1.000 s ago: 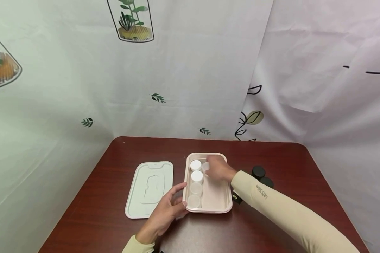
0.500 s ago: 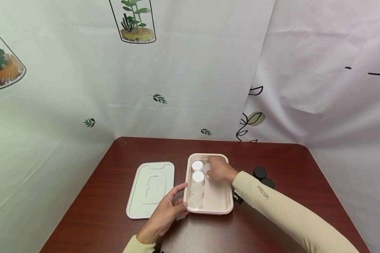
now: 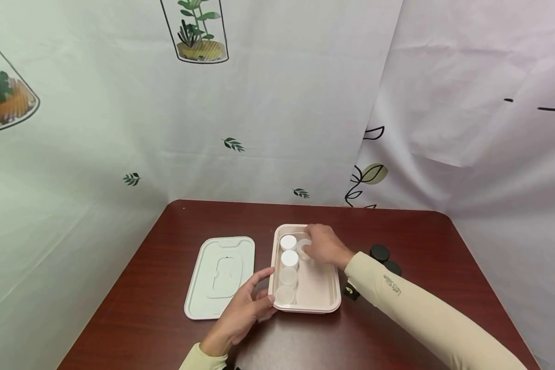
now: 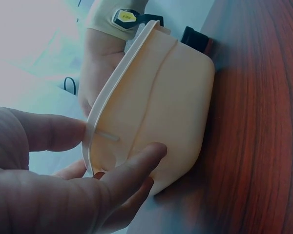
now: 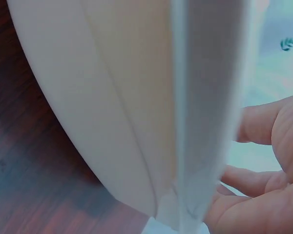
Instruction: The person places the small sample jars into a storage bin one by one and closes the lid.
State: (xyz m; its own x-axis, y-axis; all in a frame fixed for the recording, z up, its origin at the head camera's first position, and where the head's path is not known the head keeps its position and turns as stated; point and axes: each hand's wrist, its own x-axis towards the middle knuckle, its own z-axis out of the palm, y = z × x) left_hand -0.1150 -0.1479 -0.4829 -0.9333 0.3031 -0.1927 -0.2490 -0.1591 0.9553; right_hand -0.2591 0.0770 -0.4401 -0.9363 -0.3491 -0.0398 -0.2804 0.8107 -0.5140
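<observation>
A pale pink plastic box [image 3: 316, 285] stands without a cover on the table. My left hand [image 3: 242, 311] grips its near left corner, thumb at the rim and fingers against the outer wall [image 4: 180, 107]. Along the left side inside is a row of small round containers: two with opaque white tops [image 3: 289, 259] and two translucent ones [image 3: 285, 295]. Another translucent round container [image 3: 302, 248] stands beside the far one. My right hand [image 3: 326, 245] is over the box's far right part, fingertips close to that container; in the right wrist view the box wall partly hides its fingers [image 5: 259, 124].
A flat white lid [image 3: 219, 280] lies left of the box. Right of it, partly behind my sleeve, are black round objects [image 3: 379, 253]. A black wrist device [image 3: 350, 291] sits on my right wrist. A printed white curtain [image 3: 277, 103] hangs behind the table [image 3: 398, 226].
My right hand has shifted slightly right, and more of the translucent container beside its fingertips shows. The left hand keeps its grip on the box.
</observation>
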